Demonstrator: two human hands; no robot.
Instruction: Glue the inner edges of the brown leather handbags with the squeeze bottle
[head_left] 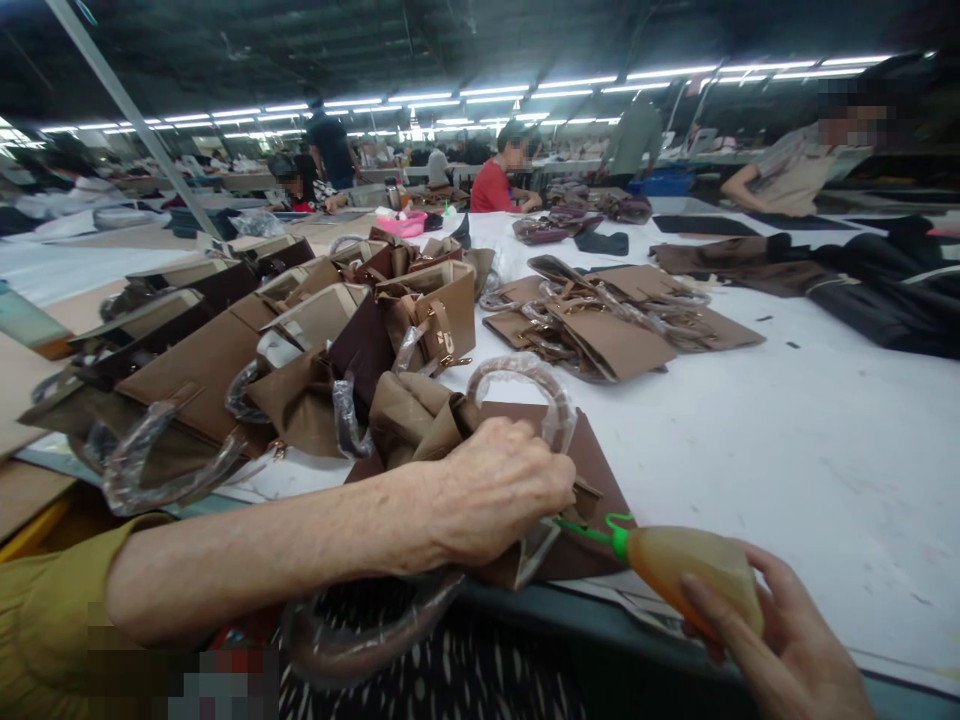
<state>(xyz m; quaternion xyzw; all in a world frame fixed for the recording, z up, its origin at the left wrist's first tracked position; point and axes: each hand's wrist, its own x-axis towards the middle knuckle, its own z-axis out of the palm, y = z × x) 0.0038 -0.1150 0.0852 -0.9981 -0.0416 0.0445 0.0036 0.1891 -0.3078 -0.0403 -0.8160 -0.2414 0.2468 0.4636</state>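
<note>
My left hand (510, 485) is closed, its curled fingers gripping part of a brown handbag (600, 450) at the table's front edge. What exactly is pinched there is hidden behind the knuckles. One plastic-wrapped handle (525, 365) of this bag arches up behind the hand; another wrapped handle (367, 640) hangs below the table edge. Olive lining fabric (416, 415) bulges out on the left. In my right hand (795, 640) is a squeeze bottle (697, 575) of amber liquid, probably glue, tilted with its green nozzle (589, 530) reaching the bag just beside my left fingers.
Several brown handbags (202, 390) with wrapped handles stand crowded on the left. Flat bag pieces (615, 335) lie stacked farther back on the white tabletop (787, 450). Dark material (892, 300) is heaped at right. Other people, one in a red shirt (491, 187), sit or stand beyond.
</note>
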